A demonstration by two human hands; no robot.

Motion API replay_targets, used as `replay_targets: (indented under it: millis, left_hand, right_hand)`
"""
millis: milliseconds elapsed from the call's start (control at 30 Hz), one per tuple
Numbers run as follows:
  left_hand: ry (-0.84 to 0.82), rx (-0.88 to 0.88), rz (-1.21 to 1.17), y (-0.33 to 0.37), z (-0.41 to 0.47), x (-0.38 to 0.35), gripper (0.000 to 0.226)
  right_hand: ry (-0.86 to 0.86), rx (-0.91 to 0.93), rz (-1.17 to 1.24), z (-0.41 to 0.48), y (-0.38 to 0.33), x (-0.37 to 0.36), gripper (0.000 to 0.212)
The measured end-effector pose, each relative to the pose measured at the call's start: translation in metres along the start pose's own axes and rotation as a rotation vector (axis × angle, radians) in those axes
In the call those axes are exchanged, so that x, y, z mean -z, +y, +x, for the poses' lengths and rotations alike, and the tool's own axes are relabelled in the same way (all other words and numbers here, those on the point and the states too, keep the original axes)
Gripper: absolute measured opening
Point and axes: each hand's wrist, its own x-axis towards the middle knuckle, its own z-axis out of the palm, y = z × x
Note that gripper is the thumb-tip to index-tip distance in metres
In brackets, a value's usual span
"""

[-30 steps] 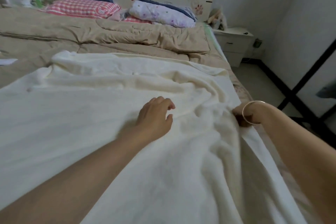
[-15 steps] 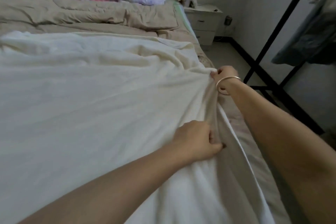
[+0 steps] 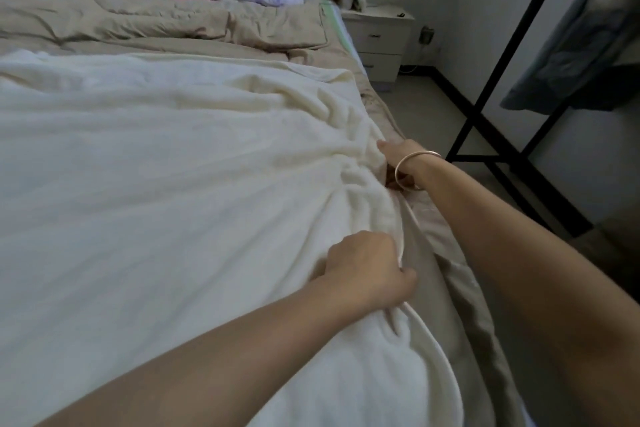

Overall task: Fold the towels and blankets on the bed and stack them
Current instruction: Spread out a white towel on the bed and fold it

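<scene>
The cream blanket (image 3: 173, 184) lies spread over the bed (image 3: 446, 243), with its right edge along the mattress side. Your left hand (image 3: 367, 270) curls its fingers round that edge. Your right hand (image 3: 398, 163), farther up, pinches a gathered fold, thumb on top and fingers hidden beneath. Grip the hem itself, not bunched cloth. Lift both hands together, draw the edge taut, then carry it across.
</scene>
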Motion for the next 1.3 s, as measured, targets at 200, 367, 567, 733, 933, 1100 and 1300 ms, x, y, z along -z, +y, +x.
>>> replay_targets:
  millis: [200, 367, 567, 733, 933, 1100, 1300]
  left_hand:
    - [-0.049, -0.289, -0.279, 0.025, -0.014, -0.017, 0.036]
    - [-0.163, -0.234, -0.233, 0.013, -0.017, -0.033, 0.031]
    - [0.2, -0.349, -0.358, -0.017, -0.061, -0.004, 0.009]
    - [-0.093, -0.43, -0.21, -0.016, -0.113, -0.009, 0.009]
    - [-0.004, -0.543, 0.226, -0.002, -0.124, -0.036, 0.032]
    - [-0.014, -0.602, 0.201, 0.006, -0.126, -0.04, 0.017]
    - [-0.348, -0.451, -0.295, 0.015, -0.117, -0.045, 0.014]
  right_hand:
    - [0.158, 0.25, -0.23, -0.019, 0.012, 0.007, 0.019]
    - [0.132, 0.197, -0.269, -0.022, 0.04, 0.006, 0.032]
    - [0.155, 0.191, -0.22, -0.044, 0.06, 0.005, 0.047]
    - [0.124, 0.143, -0.271, -0.071, 0.073, 0.001, 0.05]
    - [0.239, 0.127, -0.337, -0.1, 0.09, -0.008, 0.05]
    - [0.302, 0.191, -0.263, -0.118, 0.1, -0.004, 0.037]
    - [0.252, 0.215, -0.335, -0.113, 0.1, 0.007, 0.028]
